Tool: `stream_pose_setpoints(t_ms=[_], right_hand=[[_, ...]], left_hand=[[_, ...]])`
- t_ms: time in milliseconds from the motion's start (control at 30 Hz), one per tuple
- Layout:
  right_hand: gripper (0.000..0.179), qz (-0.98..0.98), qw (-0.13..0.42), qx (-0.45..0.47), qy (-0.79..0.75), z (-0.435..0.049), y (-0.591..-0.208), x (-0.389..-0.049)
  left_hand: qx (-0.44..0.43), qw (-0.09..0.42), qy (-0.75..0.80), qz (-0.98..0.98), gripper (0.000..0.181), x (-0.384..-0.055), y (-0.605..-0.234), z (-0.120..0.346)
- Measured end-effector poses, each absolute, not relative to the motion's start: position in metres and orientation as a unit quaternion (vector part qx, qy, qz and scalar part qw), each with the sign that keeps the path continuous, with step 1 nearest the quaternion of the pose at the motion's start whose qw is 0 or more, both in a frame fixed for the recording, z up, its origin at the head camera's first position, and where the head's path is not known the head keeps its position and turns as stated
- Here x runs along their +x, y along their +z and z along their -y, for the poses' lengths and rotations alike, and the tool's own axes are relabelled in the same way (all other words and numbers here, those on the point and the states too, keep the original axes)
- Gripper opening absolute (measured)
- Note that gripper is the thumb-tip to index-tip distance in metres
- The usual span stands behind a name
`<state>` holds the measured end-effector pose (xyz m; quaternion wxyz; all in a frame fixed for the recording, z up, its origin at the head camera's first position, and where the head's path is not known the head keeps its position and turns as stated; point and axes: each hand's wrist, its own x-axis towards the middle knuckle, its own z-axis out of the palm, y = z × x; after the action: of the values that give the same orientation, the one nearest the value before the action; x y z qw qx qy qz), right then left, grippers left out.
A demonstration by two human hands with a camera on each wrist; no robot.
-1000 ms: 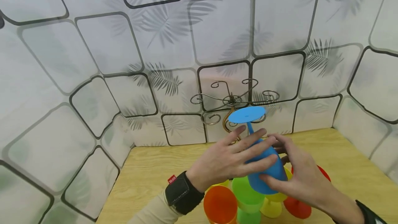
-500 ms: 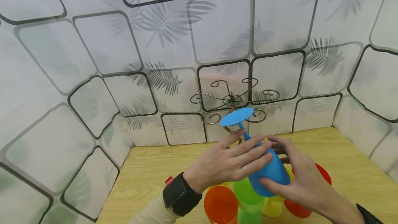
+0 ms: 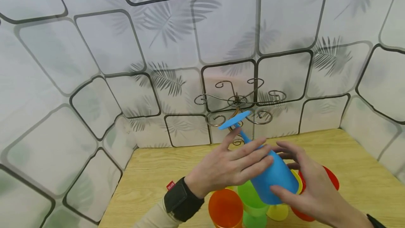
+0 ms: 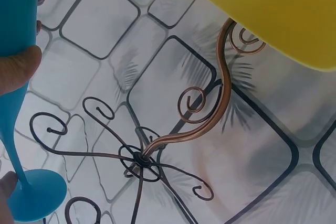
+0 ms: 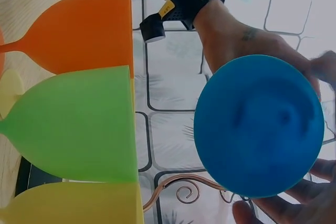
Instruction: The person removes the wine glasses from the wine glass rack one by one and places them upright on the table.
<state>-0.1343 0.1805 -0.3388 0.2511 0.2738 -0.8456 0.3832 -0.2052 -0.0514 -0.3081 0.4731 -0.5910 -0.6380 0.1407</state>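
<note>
A blue plastic goblet is held in the air, tilted, its foot up toward the left and its open mouth down toward the right. My left hand grips it around the upper bowl, one finger reaching along the stem near the foot. On the bowl's right side my right hand holds it near the rim, thumb in front and fingers curved behind. The right wrist view looks into the goblet's mouth. Some of the left thumb and right fingers are hidden by the bowl in the head view.
Below the hands stand an orange goblet, a green goblet, yellow goblets and a red goblet on the wooden table. Behind the blue goblet rises a metal stand with curled arms, before a patterned wall covering.
The blue goblet has tilted further, its foot swinging left and down and its mouth turning to the right. Both hands have stayed on it, shifting only slightly.
</note>
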Motion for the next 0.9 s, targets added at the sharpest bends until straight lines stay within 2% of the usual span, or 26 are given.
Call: stream_pose_setpoints(t_ms=[167,300,400,667,767,900], right_hand=[[0.065,0.796,0.284,0.317,0.432,-0.186,-0.34,-0.135],[0.057,0.767,0.296,0.312,0.477,-0.19,-0.342,-0.137],[0.055,0.759,0.286,0.291,0.507,-0.192,-0.344,-0.135],[0.055,0.777,0.298,0.281,0.479,-0.191,-0.34,-0.132],[0.065,0.796,0.3,0.265,0.454,-0.19,-0.339,-0.131],[0.082,0.805,0.305,0.265,0.435,-0.188,-0.341,-0.13]], left_hand=[[-0.587,0.476,0.129,0.642,0.043,-0.205,-0.31,0.054],[-0.586,0.468,0.105,0.653,0.047,-0.205,-0.311,0.057],[-0.586,0.462,0.073,0.661,0.049,-0.204,-0.311,0.059],[-0.59,0.458,-0.024,0.664,0.055,-0.198,-0.308,0.061],[-0.588,0.452,-0.06,0.668,0.061,-0.195,-0.306,0.061],[-0.587,0.408,-0.123,0.688,0.076,-0.188,-0.304,0.062]])
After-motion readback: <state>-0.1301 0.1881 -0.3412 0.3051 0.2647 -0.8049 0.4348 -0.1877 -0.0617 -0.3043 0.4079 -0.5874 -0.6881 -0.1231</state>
